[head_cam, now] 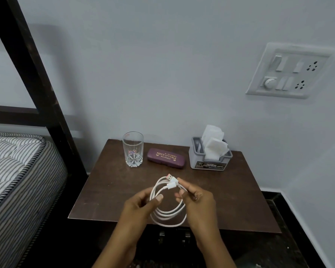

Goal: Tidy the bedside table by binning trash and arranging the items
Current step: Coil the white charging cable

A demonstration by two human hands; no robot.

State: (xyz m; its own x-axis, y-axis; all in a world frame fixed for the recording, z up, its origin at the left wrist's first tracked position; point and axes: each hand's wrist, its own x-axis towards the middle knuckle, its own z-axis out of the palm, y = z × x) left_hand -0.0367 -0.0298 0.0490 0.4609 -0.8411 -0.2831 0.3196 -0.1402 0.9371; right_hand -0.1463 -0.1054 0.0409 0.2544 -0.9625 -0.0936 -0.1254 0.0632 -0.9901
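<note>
Left hand pinching loops of coiled white cable, right hand pinching it near plugs, both holding it just above front of surface. Coiling looking done, placing remaining. Standing in back row: one glass, one glasses case, one tissue holder. No loose trash showing.

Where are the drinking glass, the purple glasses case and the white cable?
Clear cut-glass tumbler (132, 151), head view: front wall, at the sticker.
Purple hard glasses case (166, 158), head view: lid, on the gold lettering.
Coiled white charging cable (171, 185), head view: its smaller plug.
</note>
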